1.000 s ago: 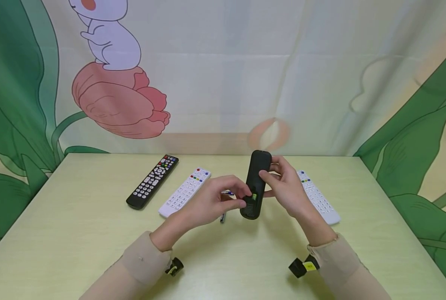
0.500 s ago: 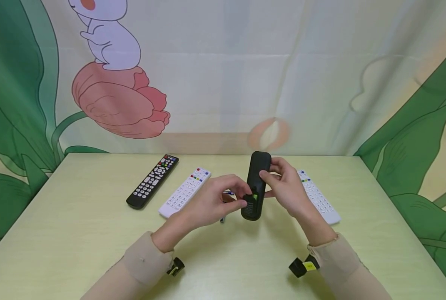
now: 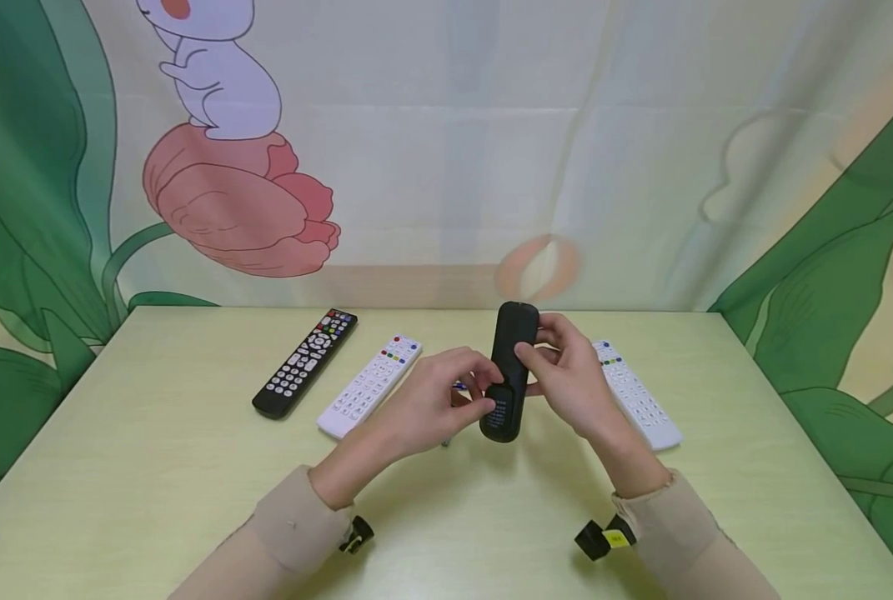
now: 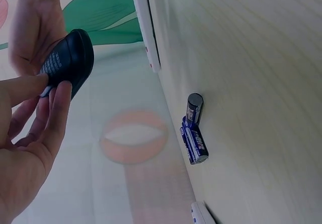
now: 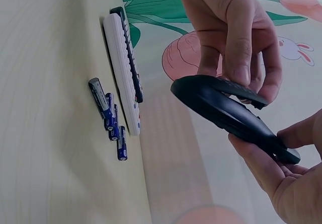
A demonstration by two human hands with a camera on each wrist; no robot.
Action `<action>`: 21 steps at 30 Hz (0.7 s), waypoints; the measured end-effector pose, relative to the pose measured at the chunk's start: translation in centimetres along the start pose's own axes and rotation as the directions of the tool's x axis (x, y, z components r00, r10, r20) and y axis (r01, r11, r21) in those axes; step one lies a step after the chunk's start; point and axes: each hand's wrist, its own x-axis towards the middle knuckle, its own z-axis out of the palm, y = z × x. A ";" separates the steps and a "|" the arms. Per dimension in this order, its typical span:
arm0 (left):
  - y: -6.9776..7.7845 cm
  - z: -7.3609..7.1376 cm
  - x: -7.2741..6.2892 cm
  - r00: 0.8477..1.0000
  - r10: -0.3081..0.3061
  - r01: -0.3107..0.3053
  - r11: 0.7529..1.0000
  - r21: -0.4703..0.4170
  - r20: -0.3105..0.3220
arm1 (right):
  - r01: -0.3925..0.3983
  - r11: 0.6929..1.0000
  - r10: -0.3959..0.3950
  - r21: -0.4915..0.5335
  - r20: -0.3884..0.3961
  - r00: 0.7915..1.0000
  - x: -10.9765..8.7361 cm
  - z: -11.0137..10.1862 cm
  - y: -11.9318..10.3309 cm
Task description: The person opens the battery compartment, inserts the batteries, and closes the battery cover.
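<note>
A black remote control, back side up, is held above the table by my right hand, thumb on its back and fingers around its far side. My left hand pinches the battery cover at the remote's near end. In the right wrist view, the cover slants away from the remote, leaving a gap at one end, while its other end meets the remote's tip. The left thumb lies on the printed outer face of the cover. In the head view, the compartment beneath is hidden by the cover and fingers.
Several blue-and-grey batteries lie on the table, mostly behind my left hand in the head view. A white remote and another black remote lie to the left, another white remote to the right. A printed curtain hangs behind.
The battery cover has come down over the compartment; the green spot visible there earlier is now hidden. Both hands and the remote have shifted only slightly.
</note>
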 end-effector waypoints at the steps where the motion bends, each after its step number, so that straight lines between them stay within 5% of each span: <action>1: 0.0 0.0 0.0 1.000 -0.002 0.002 1.000 0.003 0.000 | 0.002 1.000 -0.002 -0.001 0.001 1.000 0.0 0.0 0.0; 11: 0.1 0.0 0.1 0.998 -0.056 0.056 0.998 0.002 -0.015 | 0.018 1.000 -0.018 0.003 0.007 1.000 -0.2 0.3 -0.3; 21: 0.2 0.0 0.2 0.977 -0.203 0.194 0.972 -0.132 -0.062 | 0.035 0.999 -0.035 0.019 0.012 0.999 -0.2 0.3 -0.5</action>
